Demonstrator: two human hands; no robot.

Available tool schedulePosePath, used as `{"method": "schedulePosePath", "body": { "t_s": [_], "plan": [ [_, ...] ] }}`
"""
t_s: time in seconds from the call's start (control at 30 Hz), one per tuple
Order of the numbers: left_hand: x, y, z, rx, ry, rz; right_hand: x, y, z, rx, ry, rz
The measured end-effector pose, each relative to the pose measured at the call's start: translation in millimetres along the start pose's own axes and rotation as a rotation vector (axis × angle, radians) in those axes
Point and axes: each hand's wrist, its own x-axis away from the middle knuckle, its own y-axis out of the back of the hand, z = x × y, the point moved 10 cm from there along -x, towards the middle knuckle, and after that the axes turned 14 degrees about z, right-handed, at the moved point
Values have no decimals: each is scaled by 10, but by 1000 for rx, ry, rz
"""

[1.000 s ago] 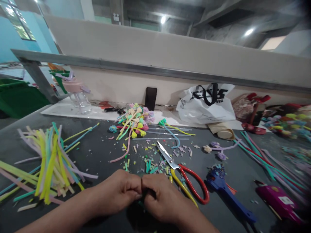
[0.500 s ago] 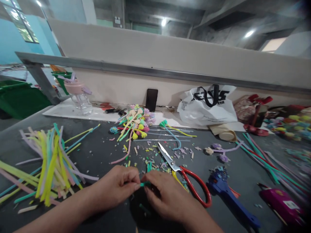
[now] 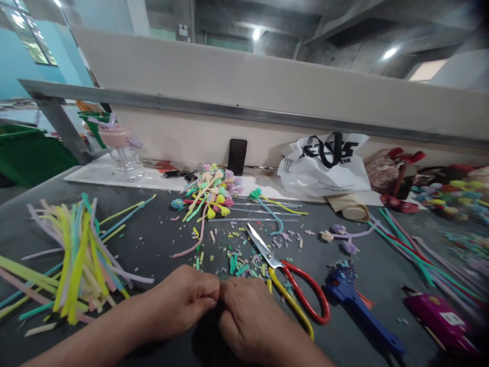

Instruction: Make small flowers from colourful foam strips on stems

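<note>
Meeting left of the scissors (image 3: 273, 261), the left hand (image 3: 187, 297) and right hand (image 3: 250, 316) have curled fingers; whether either grip clamps anything, I cannot tell. Cut pieces (image 3: 233, 264) lie beside the scissors' blades, a blue tool (image 3: 353, 306) right of the handles.

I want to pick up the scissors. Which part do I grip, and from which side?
I'd take the scissors by the red handle and yellow handle, coming from the near right. The blades point away to the far left, while the looped handles open toward your side; the right hand partly hides the yellow loop.
</note>
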Motion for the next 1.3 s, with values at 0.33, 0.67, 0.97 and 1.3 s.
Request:
{"method": "schedulePosePath", "body": {
  "t_s": [0.33, 0.67, 0.97, 1.3],
  "plan": [
    [21, 102, -15, 102, -48, 4, -31, 11, -94, -257, 124, -37],
    [101, 324, 18, 68, -14, -166, 53, 262, -317, -474, 128, -185],
    [76, 265, -110, -167, 28, -163, -20, 179, -223, -473, 117, -160],
    [70, 229, -148, -72, -75, -134, -85, 41, -251, -816, 181, -43]
  ]
}}
